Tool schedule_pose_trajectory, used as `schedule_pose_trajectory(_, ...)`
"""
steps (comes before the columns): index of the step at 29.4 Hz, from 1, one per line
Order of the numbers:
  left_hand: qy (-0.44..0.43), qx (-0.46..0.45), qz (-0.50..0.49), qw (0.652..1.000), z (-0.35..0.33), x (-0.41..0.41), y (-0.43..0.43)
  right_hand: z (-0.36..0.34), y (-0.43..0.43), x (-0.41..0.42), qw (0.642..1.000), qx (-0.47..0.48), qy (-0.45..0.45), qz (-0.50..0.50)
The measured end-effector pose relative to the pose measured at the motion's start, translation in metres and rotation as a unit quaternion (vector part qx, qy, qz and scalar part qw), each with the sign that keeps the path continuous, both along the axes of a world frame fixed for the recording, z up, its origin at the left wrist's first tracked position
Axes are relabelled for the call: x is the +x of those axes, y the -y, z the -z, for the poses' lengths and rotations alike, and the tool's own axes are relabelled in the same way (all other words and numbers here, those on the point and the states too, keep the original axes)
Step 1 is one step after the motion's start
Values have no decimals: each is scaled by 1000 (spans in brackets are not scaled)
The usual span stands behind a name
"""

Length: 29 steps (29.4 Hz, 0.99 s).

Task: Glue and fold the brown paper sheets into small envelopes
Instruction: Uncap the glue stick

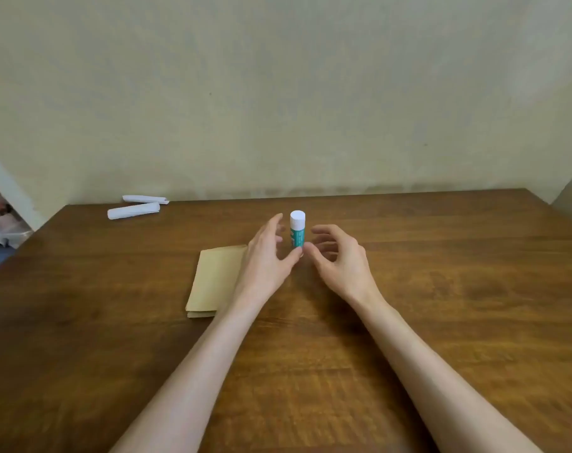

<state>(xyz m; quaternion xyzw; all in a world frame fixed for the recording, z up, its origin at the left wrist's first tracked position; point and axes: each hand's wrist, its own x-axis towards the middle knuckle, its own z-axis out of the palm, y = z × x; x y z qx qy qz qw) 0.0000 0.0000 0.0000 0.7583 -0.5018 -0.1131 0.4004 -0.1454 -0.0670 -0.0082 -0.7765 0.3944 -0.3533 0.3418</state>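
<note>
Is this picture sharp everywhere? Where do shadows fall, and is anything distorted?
Head view: light is soft and even, without glare; a faint shadow lies on the table beneath the left hand and right hand; the glue stick is fairly sharp, its label unreadable; the wood near the bottom edge is smeared; the wide lens bends the table's far edge.

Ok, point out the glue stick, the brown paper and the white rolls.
glue stick [297, 236]: head view, teal label.
brown paper [212, 279]: head view, middle of top sheet.
white rolls [133, 211]: head view, middle of nearer roll.
</note>
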Motion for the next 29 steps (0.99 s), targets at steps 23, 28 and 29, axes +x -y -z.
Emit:
schedule_pose_trajectory(23, 144, 11, 155, 977, -7, -11, -80, -24, -48, -1, 999, 12, 44, -21)
schedule_pose_trajectory(28, 41, 33, 195, 979, -5, -10, -86, -16, -46, -6, 995, 41, 63, -63)
schedule_pose_trajectory(29, 28, 36, 204, 978, -5, -9, -87, -15, -45, -7, 995, 37, 62, -69)
